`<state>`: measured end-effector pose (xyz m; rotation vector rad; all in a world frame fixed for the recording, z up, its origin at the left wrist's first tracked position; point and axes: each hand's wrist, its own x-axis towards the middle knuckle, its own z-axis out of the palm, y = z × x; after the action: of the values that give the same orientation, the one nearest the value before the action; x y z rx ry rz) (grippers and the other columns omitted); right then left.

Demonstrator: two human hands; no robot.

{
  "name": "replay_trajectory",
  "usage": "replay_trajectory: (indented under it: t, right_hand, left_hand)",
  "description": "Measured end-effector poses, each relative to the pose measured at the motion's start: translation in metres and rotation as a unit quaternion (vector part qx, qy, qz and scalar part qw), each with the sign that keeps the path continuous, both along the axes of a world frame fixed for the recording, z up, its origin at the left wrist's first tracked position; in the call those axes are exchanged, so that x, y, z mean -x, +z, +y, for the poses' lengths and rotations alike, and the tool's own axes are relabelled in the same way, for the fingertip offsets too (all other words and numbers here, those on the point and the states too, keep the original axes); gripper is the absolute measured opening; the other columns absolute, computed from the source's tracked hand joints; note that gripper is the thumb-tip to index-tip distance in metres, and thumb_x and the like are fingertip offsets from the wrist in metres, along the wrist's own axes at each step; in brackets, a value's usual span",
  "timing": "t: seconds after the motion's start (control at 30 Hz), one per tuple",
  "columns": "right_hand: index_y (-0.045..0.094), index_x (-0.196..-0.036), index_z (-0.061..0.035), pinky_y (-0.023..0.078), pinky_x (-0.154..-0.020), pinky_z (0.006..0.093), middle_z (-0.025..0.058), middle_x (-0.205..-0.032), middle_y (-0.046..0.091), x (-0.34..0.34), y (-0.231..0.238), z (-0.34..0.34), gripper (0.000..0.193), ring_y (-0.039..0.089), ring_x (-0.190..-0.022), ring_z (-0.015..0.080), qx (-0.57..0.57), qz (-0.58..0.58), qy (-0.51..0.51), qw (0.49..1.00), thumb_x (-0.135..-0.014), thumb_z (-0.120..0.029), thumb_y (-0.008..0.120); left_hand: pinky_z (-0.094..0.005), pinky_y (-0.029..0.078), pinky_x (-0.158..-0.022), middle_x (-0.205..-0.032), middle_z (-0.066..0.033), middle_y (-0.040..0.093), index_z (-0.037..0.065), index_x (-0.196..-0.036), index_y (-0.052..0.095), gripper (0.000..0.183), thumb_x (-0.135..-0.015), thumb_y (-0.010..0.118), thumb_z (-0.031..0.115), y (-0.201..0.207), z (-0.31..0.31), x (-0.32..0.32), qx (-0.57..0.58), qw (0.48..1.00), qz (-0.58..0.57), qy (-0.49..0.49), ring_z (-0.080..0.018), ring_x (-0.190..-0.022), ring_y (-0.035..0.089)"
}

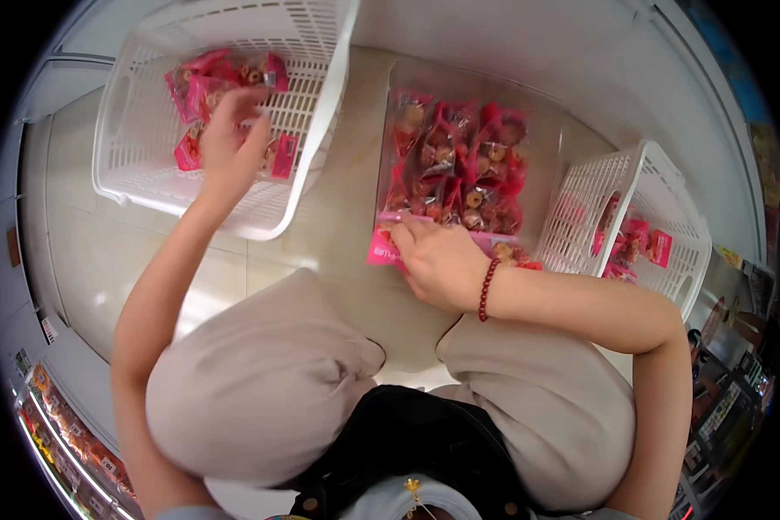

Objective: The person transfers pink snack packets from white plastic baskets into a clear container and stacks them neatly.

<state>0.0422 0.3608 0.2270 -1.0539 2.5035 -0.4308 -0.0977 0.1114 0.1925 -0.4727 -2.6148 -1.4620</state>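
Observation:
My left hand (pixel 231 143) reaches into the large white basket (pixel 321 165) at the left. Its fingers are slightly blurred, with thumb and fingers apart and nothing visible between them. Around it lie several pink-and-clear snack packets (pixel 204 95) with round pieces inside. At the near edge of the clear plastic bin (pixel 542 130), my right hand (pixel 442 260), with a dark red bead bracelet at the wrist, has its fingers closed on a pink packet (pixel 383 247). My palm hides part of it. Rows of similar packets (pixel 438 152) fill the bin.
A smaller white basket (pixel 676 217) to the right holds more pink packets (pixel 637 243). Pale floor tiles (pixel 277 247) lie between the left basket and the bin. My knees (pixel 260 381) are close below. Packed shelves (pixel 69 425) stand at the lower left.

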Motion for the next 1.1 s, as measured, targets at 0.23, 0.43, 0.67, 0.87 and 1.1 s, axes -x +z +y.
replay_trajectory:
  t: [0.23, 0.43, 0.67, 0.87, 1.1]
  right_hand:
    - [0.050, -0.099, 0.0146, 0.046, -0.064, 0.0364, 0.0208, -0.080, 0.059, 0.003, -0.005, 0.004, 0.043, 0.059, -0.074, 0.0281, -0.034, -0.006, 0.086, 0.996, -0.072, -0.018, 0.057]
    - [0.049, -0.105, 0.0139, 0.046, -0.068, 0.0376, 0.0223, -0.087, 0.058, -0.007, -0.015, 0.008, 0.049, 0.059, -0.078, 0.0297, -0.039, -0.051, 0.078, 0.995, -0.075, -0.025, 0.054]
    - [0.041, -0.120, 0.0054, 0.044, -0.084, 0.0421, 0.0223, -0.117, 0.049, 0.007, -0.027, 0.040, 0.062, 0.053, -0.100, 0.0360, -0.021, -0.155, -0.016, 0.987, -0.076, -0.036, 0.056]
    - [0.037, -0.126, 0.0049, 0.037, -0.095, 0.0401, 0.0253, -0.127, 0.040, 0.003, 0.001, 0.044, 0.082, 0.044, -0.113, 0.0386, 0.025, -0.199, -0.044, 0.979, -0.071, -0.051, 0.061]
    - [0.040, -0.121, 0.0102, 0.035, -0.097, 0.0386, 0.0273, -0.127, 0.038, 0.010, 0.036, 0.063, 0.081, 0.042, -0.115, 0.0383, -0.014, -0.233, -0.102, 0.967, -0.070, -0.047, 0.067]
  left_hand:
    - [-0.0263, 0.044, -0.076, -0.104, -0.0048, 0.054, 0.002, -0.105, 0.051, 0.022, -0.083, 0.053, 0.007, 0.093, -0.085, -0.069, 0.110, 0.982, -0.048, 0.147, -0.0112, -0.089, 0.051]
    - [-0.0289, 0.042, -0.081, -0.102, -0.0060, 0.055, 0.002, -0.104, 0.051, 0.025, -0.080, 0.055, 0.006, 0.104, -0.063, -0.083, 0.166, 0.976, -0.112, 0.088, -0.0152, -0.094, 0.053]
    - [-0.0321, 0.043, -0.081, -0.097, -0.0126, 0.058, 0.000, -0.100, 0.054, 0.024, -0.076, 0.056, 0.005, 0.099, -0.057, -0.038, 0.204, 0.978, -0.047, -0.013, -0.0229, -0.091, 0.056]
    - [-0.0369, 0.046, -0.078, -0.096, -0.0141, 0.058, 0.002, -0.107, 0.053, 0.037, -0.072, 0.060, 0.013, 0.019, -0.042, 0.044, 0.443, 0.882, -0.118, -0.111, -0.0286, -0.090, 0.056]
    - [-0.0373, 0.048, -0.074, -0.102, -0.0140, 0.055, 0.005, -0.118, 0.043, 0.072, -0.055, 0.073, 0.023, -0.056, 0.004, 0.031, 0.653, 0.689, -0.102, -0.299, -0.0292, -0.095, 0.056]
